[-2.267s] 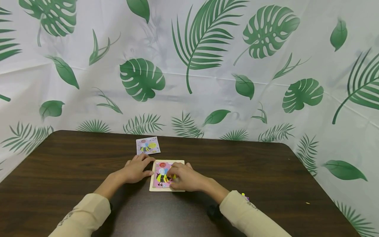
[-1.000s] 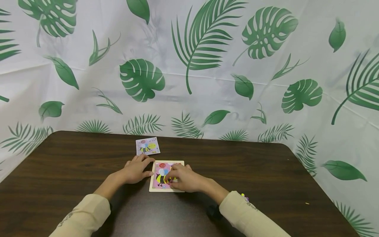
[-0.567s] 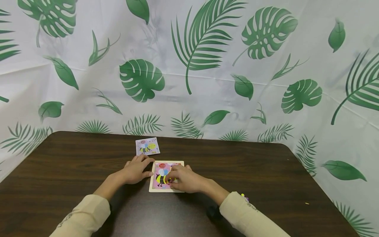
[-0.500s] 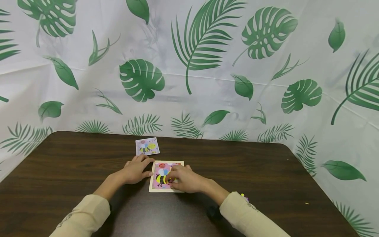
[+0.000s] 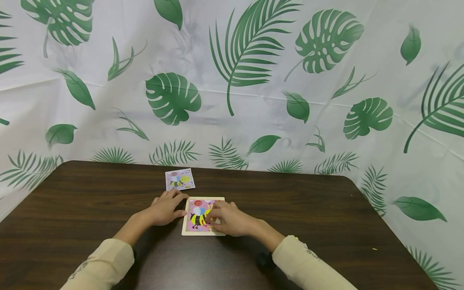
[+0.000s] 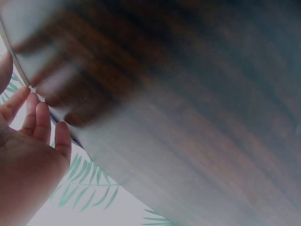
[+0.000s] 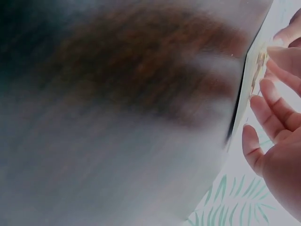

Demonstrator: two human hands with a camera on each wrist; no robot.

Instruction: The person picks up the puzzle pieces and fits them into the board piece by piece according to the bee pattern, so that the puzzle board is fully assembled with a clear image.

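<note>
A square wooden jigsaw puzzle of a bee (image 5: 197, 219) lies on the table inside a pale tray frame (image 5: 199, 234). My left hand (image 5: 164, 208) rests at the frame's left side, its thumb touching the edge and index finger at the far left corner. Over the puzzle's right half is my right hand (image 5: 232, 219), fingers bent down at the bee's head and thumb apart from them. That hand covers part of the picture. In the right wrist view the tray's edge (image 7: 242, 101) shows beside the fingers; no lifted piece can be made out.
A printed card with the same bee picture (image 5: 180, 179) lies behind the left hand on the dark wooden table (image 5: 290, 201). A small yellow thing (image 5: 297, 238) peeks out beside the right sleeve. Farther right lies a tiny yellow piece (image 5: 375, 249). A leaf-patterned cloth (image 5: 253, 117) hangs behind.
The right hand has shifted slightly right over the puzzle, uncovering more of the bee's yellow head. A bottom piece that looked askew earlier now lies level. The left hand stays in place.
</note>
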